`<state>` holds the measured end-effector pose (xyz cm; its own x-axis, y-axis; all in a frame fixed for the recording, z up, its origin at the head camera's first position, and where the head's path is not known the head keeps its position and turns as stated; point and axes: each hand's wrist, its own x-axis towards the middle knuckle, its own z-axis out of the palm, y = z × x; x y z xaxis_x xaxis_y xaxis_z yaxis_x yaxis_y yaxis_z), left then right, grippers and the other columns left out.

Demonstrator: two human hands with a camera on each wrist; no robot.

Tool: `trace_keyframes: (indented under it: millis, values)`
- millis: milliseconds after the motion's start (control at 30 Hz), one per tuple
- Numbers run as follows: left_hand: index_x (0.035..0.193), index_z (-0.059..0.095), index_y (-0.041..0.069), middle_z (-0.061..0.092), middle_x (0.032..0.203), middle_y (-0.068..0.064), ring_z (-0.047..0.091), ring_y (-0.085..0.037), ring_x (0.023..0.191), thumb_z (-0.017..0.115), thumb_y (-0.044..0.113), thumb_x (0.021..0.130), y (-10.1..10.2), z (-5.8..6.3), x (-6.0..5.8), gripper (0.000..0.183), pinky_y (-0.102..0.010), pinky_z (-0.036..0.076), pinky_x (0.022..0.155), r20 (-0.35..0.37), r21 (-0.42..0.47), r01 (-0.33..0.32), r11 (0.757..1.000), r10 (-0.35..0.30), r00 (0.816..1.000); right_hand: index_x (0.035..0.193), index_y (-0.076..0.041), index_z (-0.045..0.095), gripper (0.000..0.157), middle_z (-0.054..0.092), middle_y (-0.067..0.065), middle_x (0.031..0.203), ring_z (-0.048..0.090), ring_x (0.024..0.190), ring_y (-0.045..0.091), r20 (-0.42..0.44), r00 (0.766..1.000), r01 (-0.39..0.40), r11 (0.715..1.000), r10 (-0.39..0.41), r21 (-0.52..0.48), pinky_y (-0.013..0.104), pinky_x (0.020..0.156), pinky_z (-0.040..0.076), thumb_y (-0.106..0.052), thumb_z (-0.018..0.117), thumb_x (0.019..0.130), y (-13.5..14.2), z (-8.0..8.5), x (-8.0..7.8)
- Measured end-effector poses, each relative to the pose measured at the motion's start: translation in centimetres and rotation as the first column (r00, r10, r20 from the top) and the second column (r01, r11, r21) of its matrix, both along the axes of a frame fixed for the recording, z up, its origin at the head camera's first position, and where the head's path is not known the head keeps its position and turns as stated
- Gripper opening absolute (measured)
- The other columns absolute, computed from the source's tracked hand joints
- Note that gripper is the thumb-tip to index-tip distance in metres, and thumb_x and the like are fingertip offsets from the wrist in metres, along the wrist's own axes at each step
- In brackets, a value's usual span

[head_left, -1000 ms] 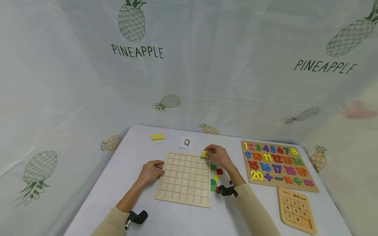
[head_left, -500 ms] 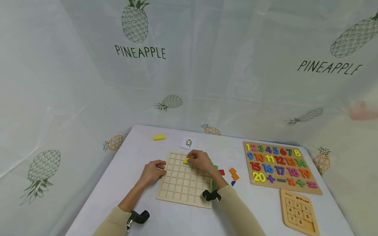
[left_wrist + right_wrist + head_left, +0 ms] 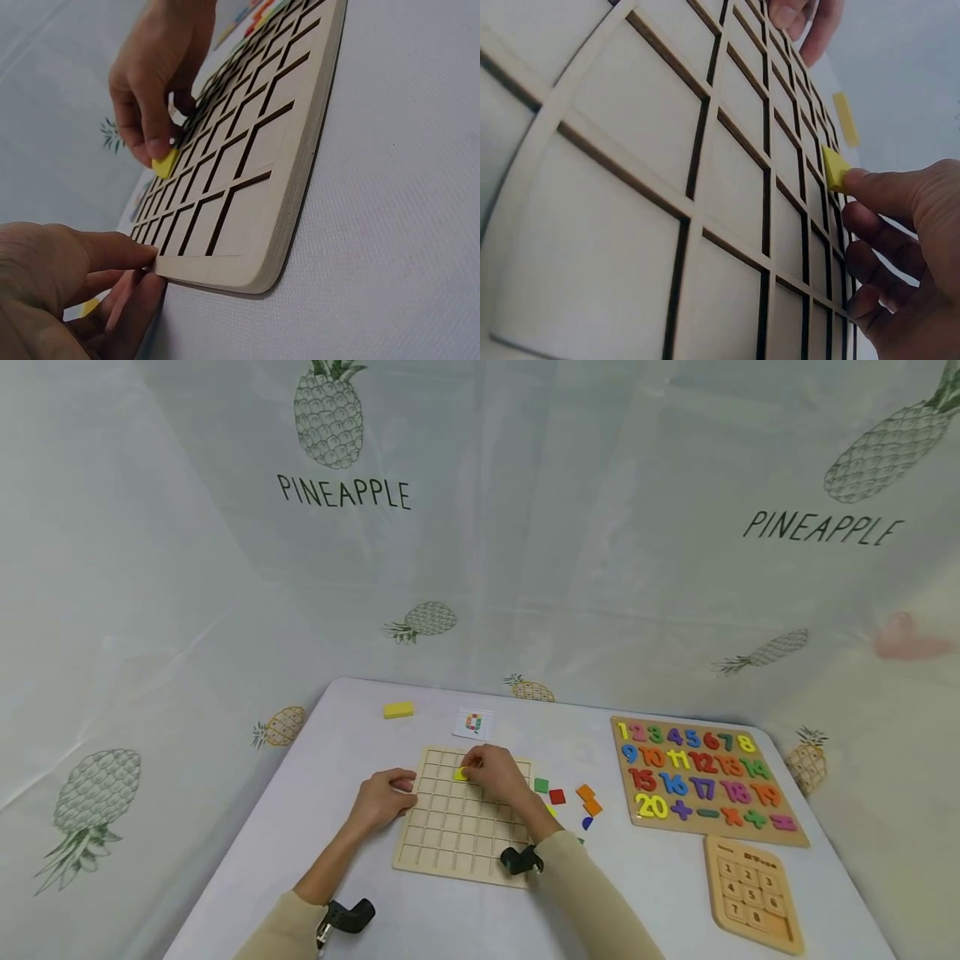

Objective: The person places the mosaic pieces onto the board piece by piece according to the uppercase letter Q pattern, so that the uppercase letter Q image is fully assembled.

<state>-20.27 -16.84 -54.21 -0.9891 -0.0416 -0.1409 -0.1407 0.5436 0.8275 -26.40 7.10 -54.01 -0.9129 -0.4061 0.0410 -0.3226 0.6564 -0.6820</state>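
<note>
A square wooden grid board (image 3: 450, 835) lies on the white table. My left hand (image 3: 380, 798) holds its left side; in the left wrist view the fingertips (image 3: 146, 255) sit at the rim near a corner. Above the far part of the grid, my right hand (image 3: 497, 773) pinches a small yellow tile (image 3: 832, 171) between thumb and finger. The tile's lower edge is right at the cells, tilted in the right wrist view. Beyond the board lies a white card (image 3: 473, 724) with a coloured Q-like pattern.
Right of the board are loose pieces: a green square (image 3: 541, 785), a red square (image 3: 557, 797), orange pieces (image 3: 588, 799) and a blue half-round (image 3: 587, 822). A yellow block (image 3: 398, 710) lies at the back left. A number board (image 3: 708, 777) and wooden number puzzle (image 3: 753, 893) lie farther right.
My right hand has carried the yellow tile left from the board's far right corner, then lowered it to the grid. The left hand stays at the board's left edge.
</note>
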Motion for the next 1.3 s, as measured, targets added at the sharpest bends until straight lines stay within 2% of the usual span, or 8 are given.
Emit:
trace_keyframes:
  millis: [167, 467, 733, 1300]
  values:
    - [0.12, 0.071, 0.004, 0.07, 0.092, -0.004, 0.065, -0.009, 0.064, 0.077, 0.005, 0.079, 0.01, -0.25, -0.05, 0.042, -0.025, 0.054, 0.058, -0.002, -0.01, 0.008, 1.0, -0.008, 1.0, 0.094, -0.015, 0.075, 0.006, 0.064, -0.004, 0.088, 0.056, 0.077, 0.01, -0.013, 1.0, 0.006, 0.999, -0.006, 0.053, 0.028, 0.07, 0.049, -0.02, 0.071, 0.093, -0.22, -0.08, 0.01]
    - [0.121, 0.07, 0.004, 0.07, 0.091, -0.003, 0.064, -0.01, 0.062, 0.077, 0.006, 0.079, 0.1, -0.35, 0.16, 0.043, -0.026, 0.053, 0.057, -0.011, -0.042, 0.007, 0.999, -0.008, 1.0, 0.098, -0.017, 0.076, 0.008, 0.061, -0.005, 0.088, 0.053, 0.077, 0.009, -0.04, 0.999, -0.025, 0.993, 0.029, 0.114, 0.026, 0.07, 0.047, -0.018, 0.069, 0.095, -0.41, -0.32, -0.08]
    - [0.122, 0.069, 0.004, 0.07, 0.091, -0.003, 0.064, -0.01, 0.062, 0.076, 0.006, 0.079, 0.14, -0.4, 0.21, 0.043, -0.026, 0.052, 0.058, -0.008, -0.051, 0.014, 0.999, -0.015, 1.0, 0.099, -0.017, 0.076, 0.008, 0.06, -0.007, 0.088, 0.052, 0.078, 0.009, -0.016, 1.0, -0.015, 0.992, 0.017, 0.124, 0.026, 0.071, 0.047, -0.018, 0.069, 0.095, -0.29, -0.35, -0.07]
    - [0.123, 0.069, 0.005, 0.07, 0.093, -0.003, 0.064, -0.01, 0.064, 0.075, 0.006, 0.08, 0.14, -0.54, 0.18, 0.044, -0.026, 0.053, 0.059, -0.005, -0.043, 0.01, 0.999, -0.01, 1.0, 0.105, -0.015, 0.075, 0.012, 0.06, -0.005, 0.088, 0.053, 0.077, 0.01, -0.039, 0.999, -0.027, 0.992, 0.032, 0.127, 0.027, 0.071, 0.047, -0.016, 0.066, 0.097, -0.26, -0.21, 0.18]
